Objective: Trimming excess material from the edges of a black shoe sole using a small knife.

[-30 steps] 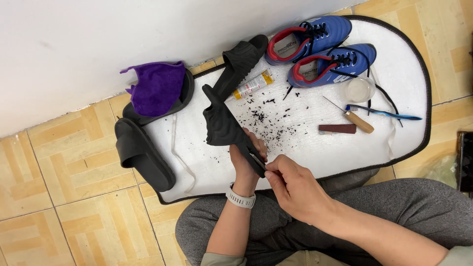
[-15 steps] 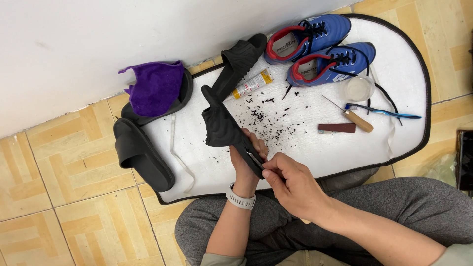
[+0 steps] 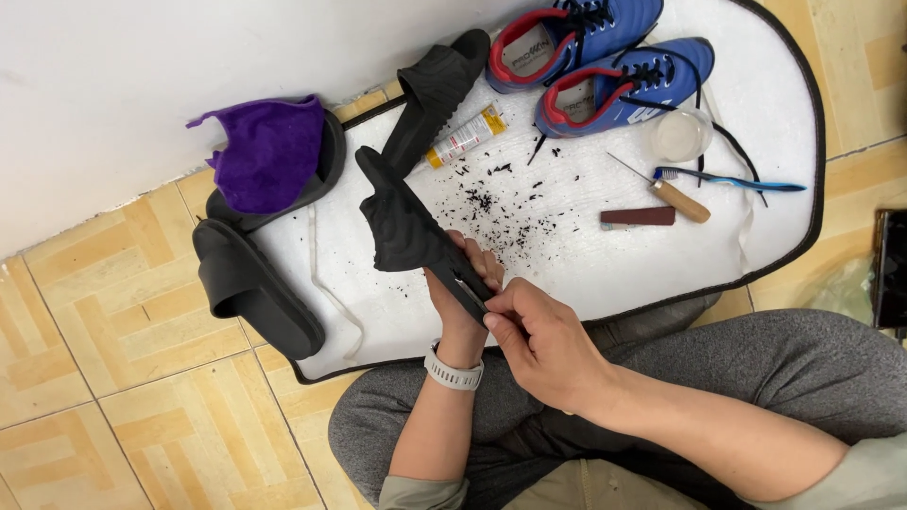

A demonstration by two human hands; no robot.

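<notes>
My left hand [image 3: 461,300], with a white watch on the wrist, grips the near end of a black slide sandal [image 3: 404,225] that I hold up over a white mat [image 3: 605,274]. My right hand [image 3: 543,340] is closed around a small thin tool whose tip touches the sandal's sole edge near my left thumb; the tool itself is mostly hidden by my fingers. Black crumbs [image 3: 491,203] lie scattered on the mat just beyond the sandal.
A pair of blue shoes [image 3: 605,57], a small clear cup [image 3: 682,134], an awl with wooden handle [image 3: 675,196], a blue toothbrush [image 3: 732,179], a brown block [image 3: 638,216] and a glue tube [image 3: 465,135] lie on the mat. More black slides [image 3: 250,283] and a purple cloth [image 3: 267,151] sit at left.
My right hand has shifted slightly along the sandal's edge toward my left hand. The sandal has stayed held in about the same place.
</notes>
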